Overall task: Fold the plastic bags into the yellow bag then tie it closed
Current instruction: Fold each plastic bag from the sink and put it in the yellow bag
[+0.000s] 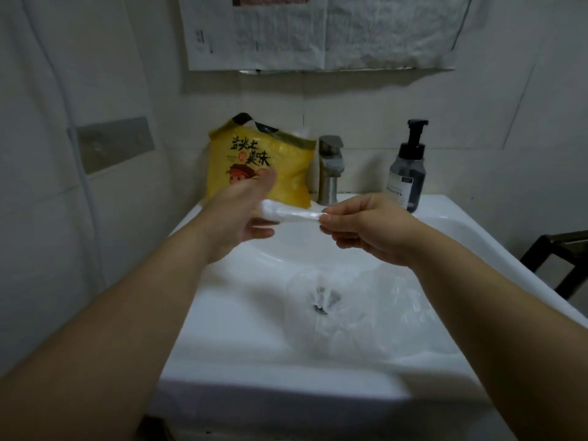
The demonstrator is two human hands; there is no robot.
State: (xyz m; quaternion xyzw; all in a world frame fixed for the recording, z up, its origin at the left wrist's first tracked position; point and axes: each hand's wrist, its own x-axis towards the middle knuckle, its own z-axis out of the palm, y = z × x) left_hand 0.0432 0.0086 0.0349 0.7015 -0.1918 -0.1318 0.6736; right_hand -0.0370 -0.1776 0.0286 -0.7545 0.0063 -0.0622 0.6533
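A yellow bag [286, 167] with black handles and printed characters stands upright at the back left of the white sink [241, 329], leaning against the wall. Above the basin I hold a clear plastic bag rolled into a narrow strip [294, 214]. My right hand [366, 230] pinches its right end between thumb and fingers. My left hand [238, 214] holds the left end, thumb raised in front of the yellow bag. A second clear plastic bag [366, 310] lies crumpled in the basin over the drain.
A metal faucet [331, 170] stands behind the basin beside the yellow bag. A dark soap pump bottle [407, 173] sits at the back right rim. Paper sheets [318, 30] hang on the wall above. A dark chair frame [556, 256] is at the right edge.
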